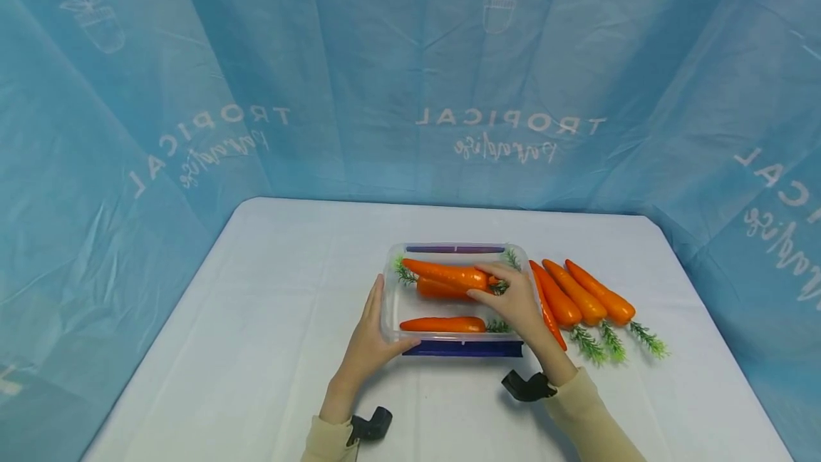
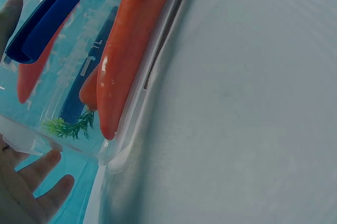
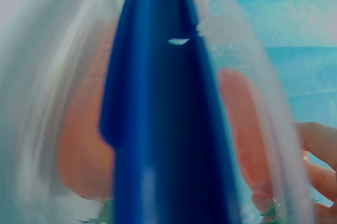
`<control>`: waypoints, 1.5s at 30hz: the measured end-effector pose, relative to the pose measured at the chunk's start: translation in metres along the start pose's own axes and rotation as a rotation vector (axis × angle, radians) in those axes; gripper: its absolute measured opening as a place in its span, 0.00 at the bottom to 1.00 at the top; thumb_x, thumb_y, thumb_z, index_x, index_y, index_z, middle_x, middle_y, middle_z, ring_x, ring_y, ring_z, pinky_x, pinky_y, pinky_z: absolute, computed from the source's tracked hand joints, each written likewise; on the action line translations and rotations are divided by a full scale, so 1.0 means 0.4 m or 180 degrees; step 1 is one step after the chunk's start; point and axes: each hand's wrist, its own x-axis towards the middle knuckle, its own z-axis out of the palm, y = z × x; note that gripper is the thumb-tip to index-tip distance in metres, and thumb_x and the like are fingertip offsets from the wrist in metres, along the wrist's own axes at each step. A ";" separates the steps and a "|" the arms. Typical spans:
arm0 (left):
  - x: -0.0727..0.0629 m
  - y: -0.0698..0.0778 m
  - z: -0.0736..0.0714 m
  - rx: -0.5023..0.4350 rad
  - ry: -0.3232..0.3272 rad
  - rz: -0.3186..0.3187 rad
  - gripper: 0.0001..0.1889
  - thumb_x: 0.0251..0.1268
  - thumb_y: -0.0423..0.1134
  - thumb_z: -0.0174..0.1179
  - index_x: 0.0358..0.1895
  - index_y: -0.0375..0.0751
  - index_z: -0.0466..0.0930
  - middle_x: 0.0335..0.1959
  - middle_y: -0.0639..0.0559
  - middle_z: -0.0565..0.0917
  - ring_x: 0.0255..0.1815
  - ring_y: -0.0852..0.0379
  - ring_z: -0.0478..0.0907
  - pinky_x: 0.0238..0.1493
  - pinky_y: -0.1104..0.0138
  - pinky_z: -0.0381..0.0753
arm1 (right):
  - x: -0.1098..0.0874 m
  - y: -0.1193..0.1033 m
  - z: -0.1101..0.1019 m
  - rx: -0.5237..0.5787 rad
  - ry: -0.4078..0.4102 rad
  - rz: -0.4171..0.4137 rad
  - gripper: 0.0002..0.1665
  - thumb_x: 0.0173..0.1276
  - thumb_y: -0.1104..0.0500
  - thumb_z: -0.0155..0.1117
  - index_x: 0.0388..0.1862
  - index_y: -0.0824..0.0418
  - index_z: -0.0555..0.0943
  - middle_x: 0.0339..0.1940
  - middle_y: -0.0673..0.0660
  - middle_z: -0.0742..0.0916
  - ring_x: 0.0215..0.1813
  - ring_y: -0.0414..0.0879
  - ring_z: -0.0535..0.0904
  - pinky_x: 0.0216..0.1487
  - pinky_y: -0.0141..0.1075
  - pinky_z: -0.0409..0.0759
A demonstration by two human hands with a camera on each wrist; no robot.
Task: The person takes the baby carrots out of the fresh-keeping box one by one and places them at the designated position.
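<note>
A clear plastic box (image 1: 410,305) with blue latch flaps (image 1: 463,348) stands on the table, holding several orange carrots. One carrot (image 1: 442,324) lies along the near side; others are stacked at the far side. My right hand (image 1: 516,301) reaches over the box's right wall and pinches the thick end of the top carrot (image 1: 439,271) between thumb and fingers. My left hand (image 1: 372,341) rests against the box's left side, fingers straight along the wall and thumb at the near rim. In the left wrist view, the left fingers (image 2: 39,171) lie outside the box wall.
Several more carrots (image 1: 580,298) with green tops lie side by side just right of the box, the nearest one close to its wall. White cloth covers the table (image 1: 288,269). A blue printed curtain (image 1: 359,77) hangs behind and at both sides.
</note>
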 end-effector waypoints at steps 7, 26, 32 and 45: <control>0.002 -0.001 0.002 0.0057 -0.0012 0.0004 0.64 0.41 0.57 0.74 0.77 0.57 0.34 0.79 0.50 0.45 0.78 0.45 0.49 0.73 0.44 0.56 | -0.011 -0.026 -0.049 0.0080 0.0247 -0.0022 0.25 0.55 0.61 0.73 0.54 0.62 0.82 0.53 0.61 0.85 0.54 0.54 0.80 0.53 0.46 0.82; 0.002 -0.004 0.000 0.0009 -0.0034 -0.0020 0.64 0.41 0.57 0.74 0.77 0.58 0.34 0.79 0.49 0.46 0.78 0.44 0.49 0.73 0.43 0.56 | -0.030 -0.010 -0.189 0.0106 0.0851 0.0360 0.25 0.58 0.62 0.71 0.56 0.62 0.80 0.51 0.62 0.84 0.44 0.27 0.75 0.42 0.14 0.76; 0.000 0.001 -0.001 -0.0007 -0.0060 -0.0054 0.64 0.42 0.57 0.74 0.77 0.58 0.35 0.79 0.49 0.46 0.78 0.44 0.49 0.73 0.43 0.55 | -0.043 0.015 -0.226 0.0022 0.1161 0.0619 0.25 0.57 0.63 0.72 0.56 0.61 0.81 0.49 0.58 0.84 0.43 0.27 0.75 0.42 0.14 0.75; 0.001 -0.002 0.003 0.0016 -0.0044 -0.0098 0.64 0.41 0.58 0.74 0.77 0.58 0.35 0.79 0.52 0.45 0.78 0.46 0.49 0.73 0.43 0.55 | -0.066 0.079 -0.297 -0.0266 0.1552 0.1062 0.26 0.58 0.57 0.72 0.56 0.61 0.81 0.42 0.42 0.83 0.41 0.28 0.73 0.40 0.14 0.71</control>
